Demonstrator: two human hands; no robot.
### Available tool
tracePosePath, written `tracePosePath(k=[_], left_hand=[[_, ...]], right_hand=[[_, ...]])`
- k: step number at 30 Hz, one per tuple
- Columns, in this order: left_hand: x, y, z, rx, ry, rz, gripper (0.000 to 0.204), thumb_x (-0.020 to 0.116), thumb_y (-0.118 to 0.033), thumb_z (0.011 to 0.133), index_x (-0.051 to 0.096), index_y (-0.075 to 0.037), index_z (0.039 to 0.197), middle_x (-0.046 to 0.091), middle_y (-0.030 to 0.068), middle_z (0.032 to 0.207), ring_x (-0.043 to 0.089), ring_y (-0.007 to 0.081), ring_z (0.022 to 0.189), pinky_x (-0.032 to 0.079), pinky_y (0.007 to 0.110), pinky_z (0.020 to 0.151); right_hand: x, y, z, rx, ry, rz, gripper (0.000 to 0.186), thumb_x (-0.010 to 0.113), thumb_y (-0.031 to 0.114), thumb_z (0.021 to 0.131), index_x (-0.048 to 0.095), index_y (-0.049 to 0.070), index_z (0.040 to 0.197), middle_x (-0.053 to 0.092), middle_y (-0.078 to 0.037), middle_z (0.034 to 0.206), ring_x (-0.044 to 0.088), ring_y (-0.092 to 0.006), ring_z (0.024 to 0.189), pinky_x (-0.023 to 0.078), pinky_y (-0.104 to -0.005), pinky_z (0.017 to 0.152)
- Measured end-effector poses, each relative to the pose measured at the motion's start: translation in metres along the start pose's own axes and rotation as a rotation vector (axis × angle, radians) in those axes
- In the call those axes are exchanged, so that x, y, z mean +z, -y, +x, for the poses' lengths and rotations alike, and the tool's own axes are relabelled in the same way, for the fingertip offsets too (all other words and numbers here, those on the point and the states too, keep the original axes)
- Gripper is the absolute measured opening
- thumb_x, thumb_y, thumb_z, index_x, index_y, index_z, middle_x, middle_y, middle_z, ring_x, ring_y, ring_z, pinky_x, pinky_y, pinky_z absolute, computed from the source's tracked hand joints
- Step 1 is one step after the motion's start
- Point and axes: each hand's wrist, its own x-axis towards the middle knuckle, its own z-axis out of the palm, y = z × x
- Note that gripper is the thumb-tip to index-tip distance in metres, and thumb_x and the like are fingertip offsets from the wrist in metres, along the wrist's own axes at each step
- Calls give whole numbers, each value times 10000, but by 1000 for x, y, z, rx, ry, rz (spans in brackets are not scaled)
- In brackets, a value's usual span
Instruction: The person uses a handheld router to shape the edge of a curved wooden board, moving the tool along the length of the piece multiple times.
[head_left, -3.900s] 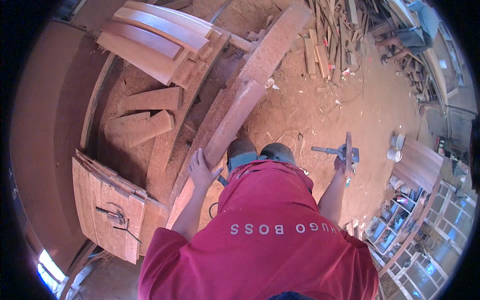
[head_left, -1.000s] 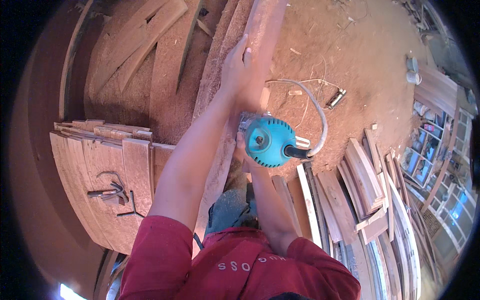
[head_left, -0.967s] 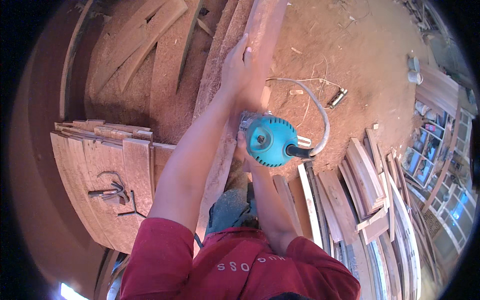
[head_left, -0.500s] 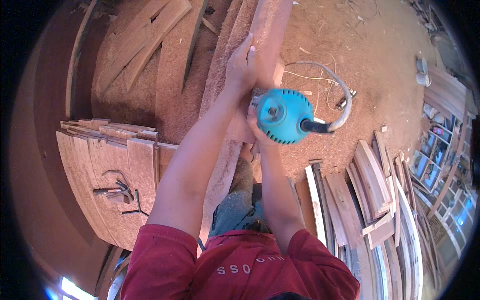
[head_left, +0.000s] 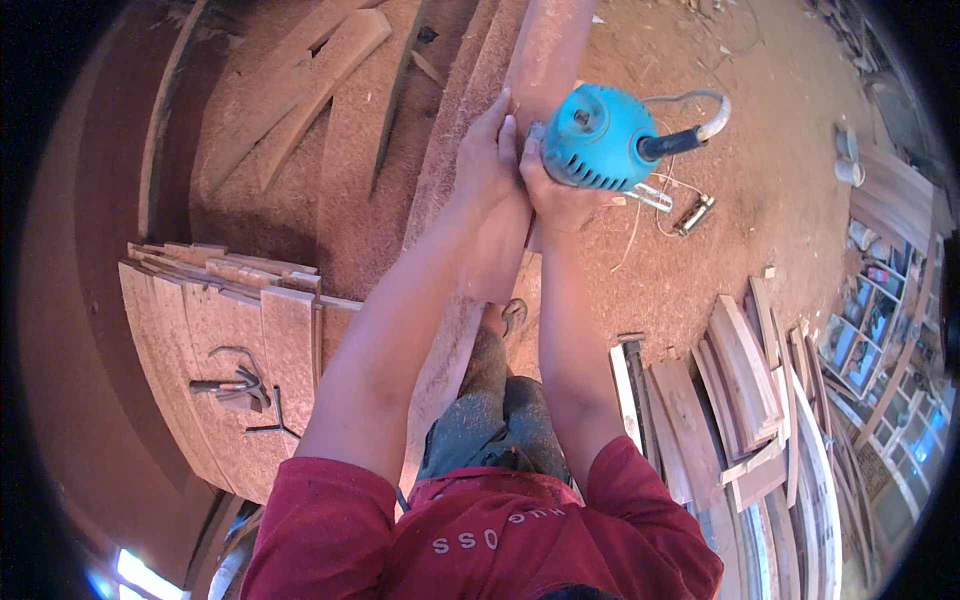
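Note:
A teal corded router (head_left: 600, 135) stands at the right edge of a long reddish plank (head_left: 545, 70), its vented round motor top toward me. My right hand (head_left: 562, 195) is closed around the router's near side, wrist below it. The router's base is mostly hidden under its body; a slotted metal piece (head_left: 652, 197) shows at its near right. My left hand (head_left: 487, 160) grips the plank's left side close to the router, thumb on top and forefinger pointing along the board. Its other fingers are hidden.
Loose boards (head_left: 325, 95) lie in sawdust at the far left. Hand tools (head_left: 240, 390) rest on stacked planks (head_left: 290, 330) nearer me. More cut timber (head_left: 735, 380) stands at the right. A thin cord (head_left: 635, 225) and a small metal piece (head_left: 695, 215) lie on the dusty floor.
The router has moved away from me and to the right, with my right hand still on it. It has tilted, and its cord has shifted. My left hand has moved only slightly.

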Motion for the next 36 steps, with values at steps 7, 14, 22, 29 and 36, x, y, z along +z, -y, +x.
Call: tracePosePath(k=[7,14,22,29,36], left_hand=[[1,-15,5,-32,12,58,460,487,-212,1059,534,-23,1475,599,248,1413,572,394,1318,440,446,1123],[-3,-25,5,-37,31,93,462,499,-215,1058,529,-12,1472,589,239,1429,560,390,1333,437,443,1126],[-2,-26,6,-15,17,117,482,569,-222,1031,533,-13,1464,591,240,1426,572,394,1316,449,449,1113],[-3,-31,5,-66,28,94,500,608,-229,1010,538,-3,1451,607,246,1395,588,403,1283,466,458,1088],[-4,-29,7,-23,11,149,506,621,-220,1001,537,-15,1456,604,249,1394,591,401,1279,468,457,1086]], right_hand=[[18,-28,30,8,-40,134,518,920,169,704,660,-30,1105,732,-113,1008,715,-227,892,584,-377,841],[42,-54,62,-76,-93,117,621,948,308,654,646,-19,1087,717,-119,986,697,-261,859,568,-386,821],[66,-56,101,-130,-166,192,903,950,351,594,540,-52,1290,672,-191,1069,692,-330,928,566,-420,820],[78,-70,121,-141,-177,85,908,949,406,576,559,-45,1260,689,-189,1018,705,-347,890,567,-424,790],[92,-81,145,-184,-158,113,904,953,401,573,555,-43,1253,685,-194,1007,693,-365,887,559,-440,795]])
